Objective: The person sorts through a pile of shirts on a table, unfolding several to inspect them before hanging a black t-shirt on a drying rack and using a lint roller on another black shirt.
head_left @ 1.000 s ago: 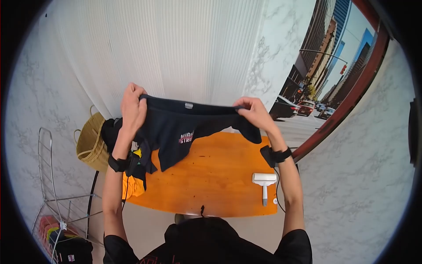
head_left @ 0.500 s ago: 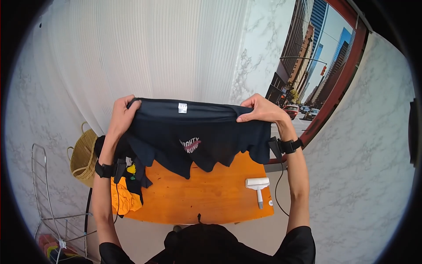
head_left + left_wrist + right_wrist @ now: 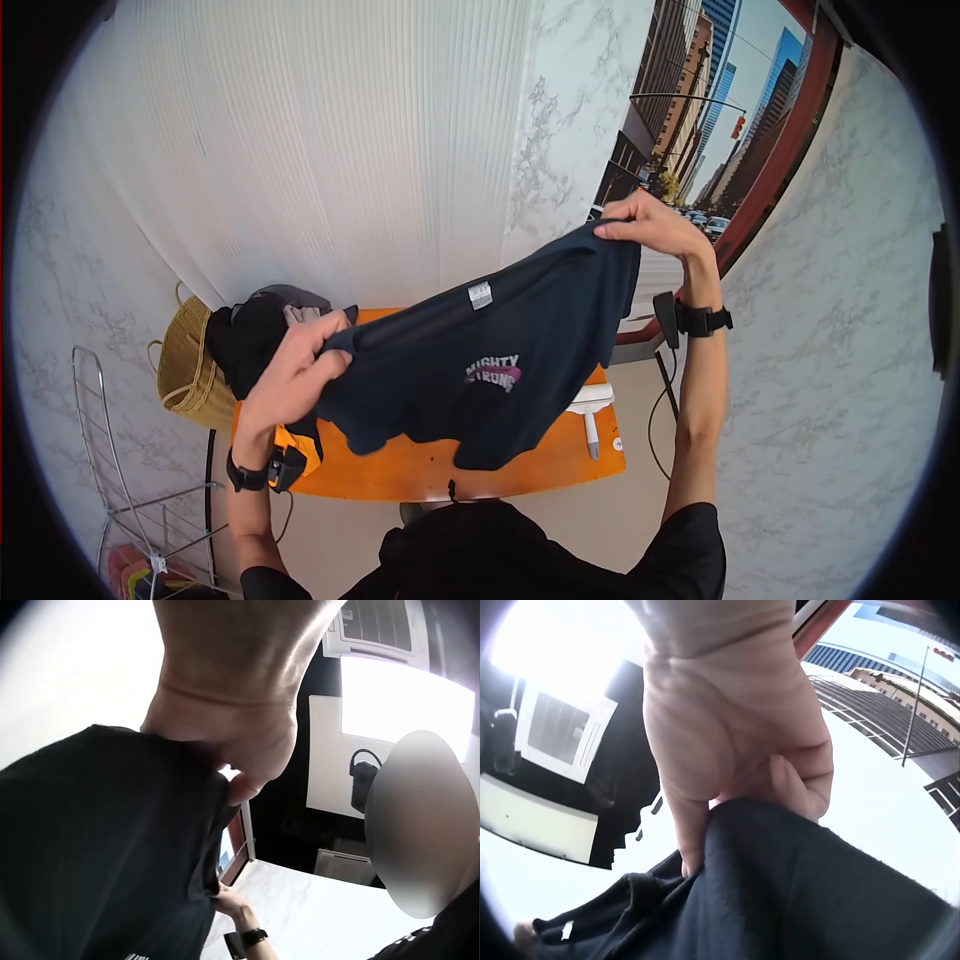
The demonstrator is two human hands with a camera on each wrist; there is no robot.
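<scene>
A dark navy T-shirt [image 3: 430,370] hangs stretched between both hands, above the table in the head view. It bears a "MIGHTY STRONG" print [image 3: 493,373] and a white label [image 3: 480,295] close to its upper edge. My left hand [image 3: 300,372] grips the lower left corner of that edge, thumb and fingers closed on the cloth. Higher up at the right, my right hand [image 3: 655,225] pinches the other corner. The right wrist view shows the right hand [image 3: 739,742] with cloth bunched between thumb and fingers.
Beneath the shirt is an orange-brown wooden table [image 3: 350,485], with a white lint roller [image 3: 592,430] at its right. Dark clothes [image 3: 250,340] and an orange garment [image 3: 305,450] lie at its left. A woven basket [image 3: 180,350] and a metal rack [image 3: 95,430] stand beyond that side.
The right hand has risen and shifted right, while the left hand has lowered. The shirt, spread level half a second ago, now slants up to the right.
</scene>
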